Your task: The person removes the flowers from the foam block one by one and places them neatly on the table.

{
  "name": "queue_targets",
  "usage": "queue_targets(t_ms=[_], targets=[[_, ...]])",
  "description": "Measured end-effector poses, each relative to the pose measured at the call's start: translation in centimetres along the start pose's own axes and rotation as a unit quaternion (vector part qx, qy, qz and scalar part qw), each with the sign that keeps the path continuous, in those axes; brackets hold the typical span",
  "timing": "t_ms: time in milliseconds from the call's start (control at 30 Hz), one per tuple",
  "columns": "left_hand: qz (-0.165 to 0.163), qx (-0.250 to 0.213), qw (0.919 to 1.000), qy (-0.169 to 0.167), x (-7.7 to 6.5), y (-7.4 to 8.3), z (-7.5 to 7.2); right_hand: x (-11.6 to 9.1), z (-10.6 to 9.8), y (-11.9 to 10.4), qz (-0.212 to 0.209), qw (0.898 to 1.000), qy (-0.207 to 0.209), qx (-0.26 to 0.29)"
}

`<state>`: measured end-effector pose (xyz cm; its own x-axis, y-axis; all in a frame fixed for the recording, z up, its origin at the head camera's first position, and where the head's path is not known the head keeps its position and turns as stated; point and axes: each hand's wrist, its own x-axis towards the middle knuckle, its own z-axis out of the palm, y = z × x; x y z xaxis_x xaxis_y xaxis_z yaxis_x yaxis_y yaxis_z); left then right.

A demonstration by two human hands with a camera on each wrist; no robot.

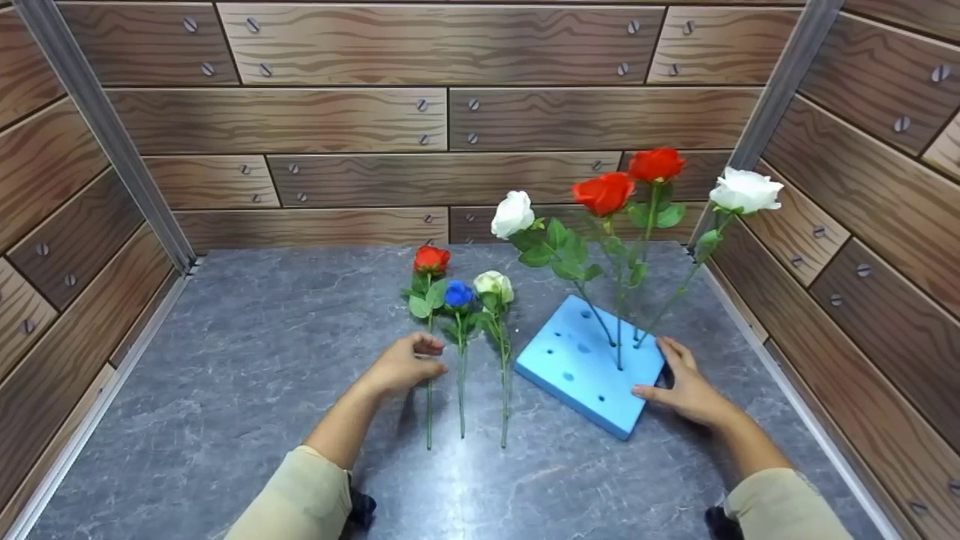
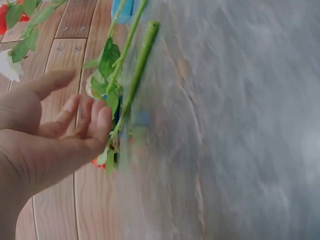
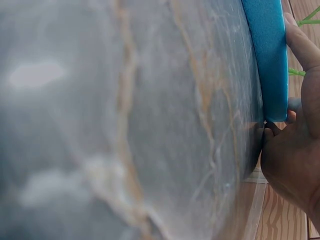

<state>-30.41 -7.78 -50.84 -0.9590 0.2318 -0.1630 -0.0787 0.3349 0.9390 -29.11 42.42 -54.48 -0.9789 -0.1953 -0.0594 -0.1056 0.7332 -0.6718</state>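
So the loose red rose [image 1: 426,304] is lying on the gray table [image 1: 225,390], leftmost of three, long axis running pretty much straight away from the person: bloom at the far end, bare stem end toward them. The left hand [image 1: 405,367] comes in from the left with its fingertips over that stem, crossing it at an angle, so the bloom is out ahead of the hand and the cut end points back. Thumb and fingers are apart, fingers softly bent, nothing pinched (can't tell if skin is brushing the stem, tbh). Just right of those fingertips is the blue rose [image 1: 458,294], then the pale cream rose [image 1: 495,289], both lying about the same way. Further right there's the blue foam block [image 1: 585,382], set at an angle, with red roses [image 1: 604,193] and white roses [image 1: 746,190] standing in it. The right hand [image 1: 688,386] is clamped on its right edge, thumb on the top face, so the left is clearly the nearer one to the loose stems.
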Motion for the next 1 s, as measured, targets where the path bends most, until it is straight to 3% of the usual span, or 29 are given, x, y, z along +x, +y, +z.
queue_targets(t_ms=[400, 1000], targets=[[0.045, -0.094, 0.9944, -0.015, 1.0, 1.9, 2.1, 0.0, 0.1, 0.1, -0.006, 1.0, 0.003, 0.003], [0.082, -0.126, 0.9883, -0.024, 2.6, 3.1, 7.3, -0.2, -0.1, 0.1, -0.006, 1.0, 0.003, 0.0]])
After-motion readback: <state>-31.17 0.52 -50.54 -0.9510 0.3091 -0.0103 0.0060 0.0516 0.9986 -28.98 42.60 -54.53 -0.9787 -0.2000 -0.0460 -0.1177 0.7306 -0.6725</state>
